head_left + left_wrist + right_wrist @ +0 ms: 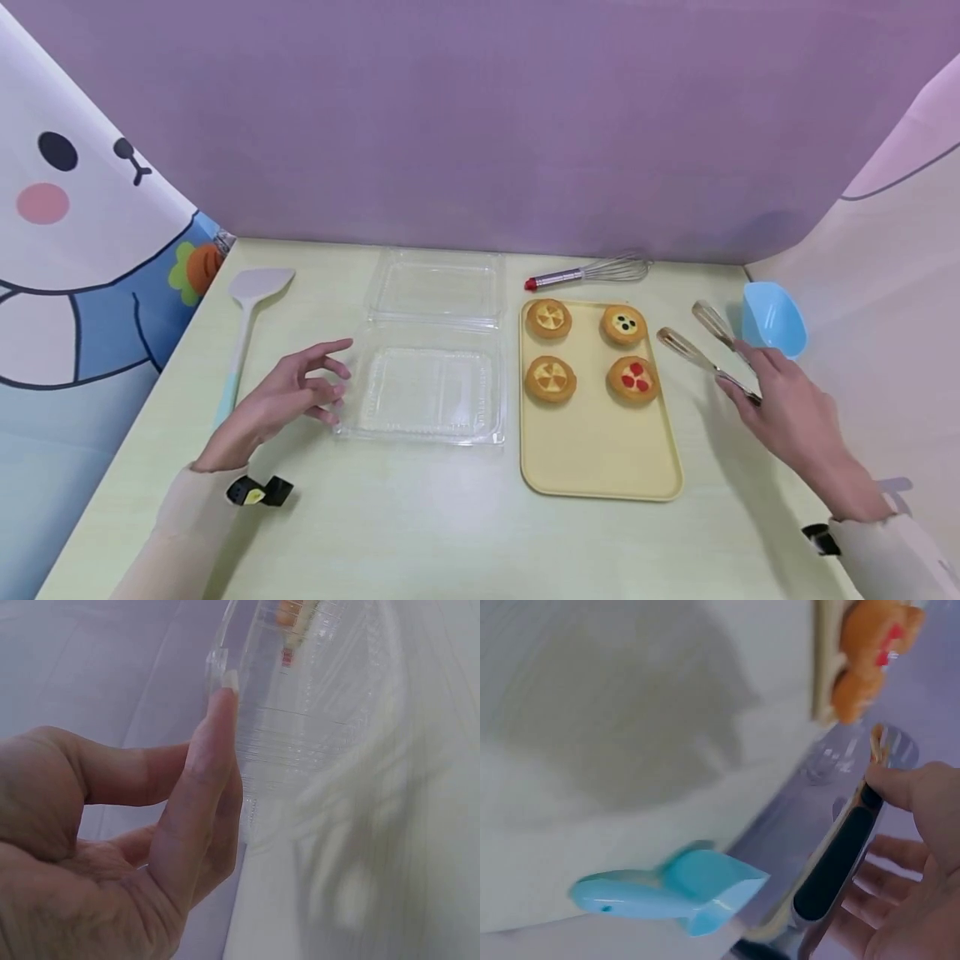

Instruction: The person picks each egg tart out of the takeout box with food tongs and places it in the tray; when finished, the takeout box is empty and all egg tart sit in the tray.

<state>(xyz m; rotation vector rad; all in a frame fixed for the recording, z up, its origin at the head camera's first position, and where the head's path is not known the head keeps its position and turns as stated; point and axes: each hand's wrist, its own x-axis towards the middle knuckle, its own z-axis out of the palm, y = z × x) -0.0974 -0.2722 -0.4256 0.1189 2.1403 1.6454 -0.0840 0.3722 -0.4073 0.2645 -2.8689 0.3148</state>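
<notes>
My right hand (795,408) grips a pair of metal tongs (705,362), whose two arms are spread apart and point toward the tray's right edge. In the right wrist view, the dark grip (836,862) of the tongs lies along the fingers. My left hand (296,390) has its fingers loosely extended at the left edge of an open clear plastic clamshell box (427,437). A fingertip (222,705) overlaps the clear rim in the left wrist view. On a yellow tray (600,467) sit several round tarts, one with red topping (633,379) and one with dark spots (623,324).
A whisk (562,277) with a red end lies behind the tray. To the far right is a light blue scoop (776,321), near the tongs. A spatula (246,325) lies at the table's left side. A purple backdrop (480,125) rises behind the table.
</notes>
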